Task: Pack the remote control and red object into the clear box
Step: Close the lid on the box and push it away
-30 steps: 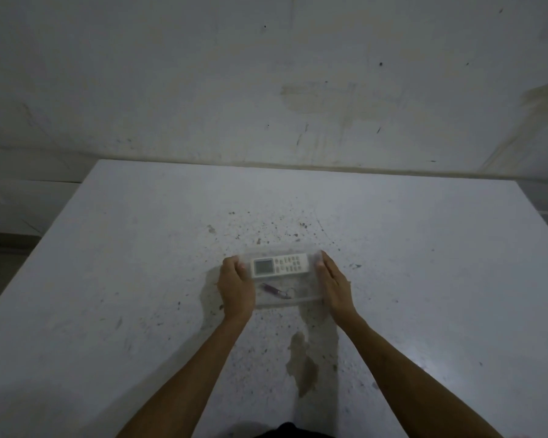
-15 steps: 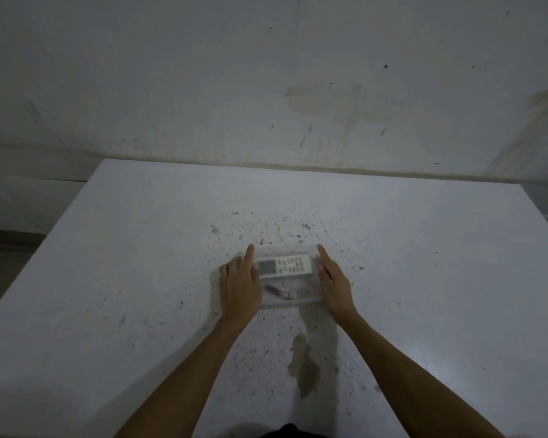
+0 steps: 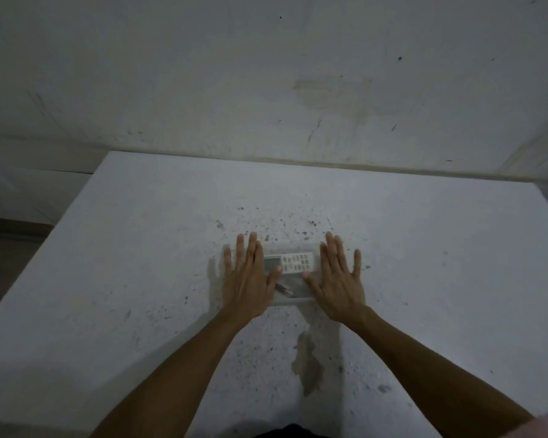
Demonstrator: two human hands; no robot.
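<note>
The clear box (image 3: 290, 248) sits on the white table with its lid on. Through the lid I see the white remote control (image 3: 293, 262) lying sideways, screen to the left. In front of it lies the small red object (image 3: 283, 289). My left hand (image 3: 249, 279) lies flat over the box's left end, fingers spread. Over the right end my right hand (image 3: 337, 279) lies flat too, with its fingers apart. Neither hand grips anything. Both ends of the box are hidden under my palms.
The white table (image 3: 140, 263) is speckled with dark spots and has a brown stain (image 3: 307, 361) in front of the box. A stained wall (image 3: 266, 74) rises behind the far edge. The table's left edge (image 3: 45, 235) drops to the floor.
Both hands have gone from cupping the box's ends to lying flat on top of it with fingers spread. The box has stayed in place.
</note>
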